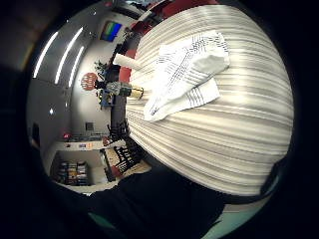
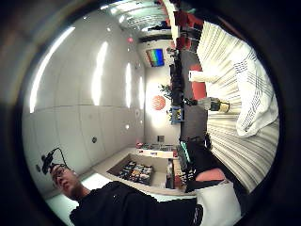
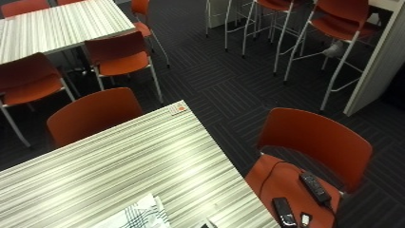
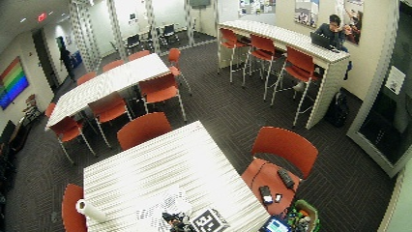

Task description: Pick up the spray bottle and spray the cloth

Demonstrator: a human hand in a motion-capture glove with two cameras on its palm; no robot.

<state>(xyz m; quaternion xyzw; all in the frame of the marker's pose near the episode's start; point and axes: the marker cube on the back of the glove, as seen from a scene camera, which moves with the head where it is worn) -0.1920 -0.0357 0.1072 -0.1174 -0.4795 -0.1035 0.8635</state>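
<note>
White checked cloth (image 1: 187, 74) lying crumpled on the striped table (image 1: 239, 144), spray bottle (image 1: 122, 90) standing near the table's edge beside a paper towel roll (image 1: 127, 61), right hand's fingers out of sight, grip cannot be told

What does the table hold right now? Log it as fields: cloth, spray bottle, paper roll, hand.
table: striped top
cloth: white with dark lines, crumpled, lying on the table
spray bottle: at the table's edge past the cloth, untouched
paper roll: on the table near the bottle
right hand: not visible; palm views look across the table from a distance
</note>
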